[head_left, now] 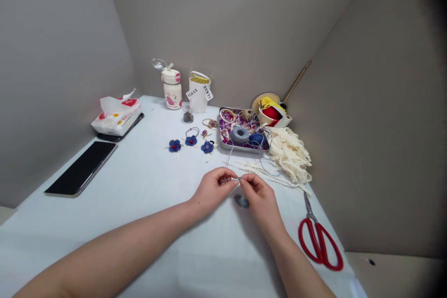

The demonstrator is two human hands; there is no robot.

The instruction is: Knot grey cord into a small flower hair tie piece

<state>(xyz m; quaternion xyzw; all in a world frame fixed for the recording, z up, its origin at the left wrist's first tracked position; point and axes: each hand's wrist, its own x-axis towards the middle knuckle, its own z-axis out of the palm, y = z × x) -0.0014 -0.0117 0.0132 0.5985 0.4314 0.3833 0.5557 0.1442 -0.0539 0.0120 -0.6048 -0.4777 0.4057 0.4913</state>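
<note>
My left hand (217,186) and my right hand (257,194) meet above the table, thumb and fingertips pinched together. Between them runs a thin grey yarn (229,156), which leads back to a metal tin (240,149). Something small and shiny shows at the curled fingers of my left hand, too small to name. Just below the fingertips is a dark grey roundish piece (241,201), blurred, beside my right hand. In the tin lie a grey yarn ball (240,135), a blue yarn ball (256,139) and many purple and red beads.
Blue crocheted flowers (174,145) lie left of the tin. Red-handled scissors (320,242) and cream lace (291,153) are at right. A phone (82,168) and tissue pack (117,114) lie left. A bottle (172,91) and white cup (199,95) stand behind.
</note>
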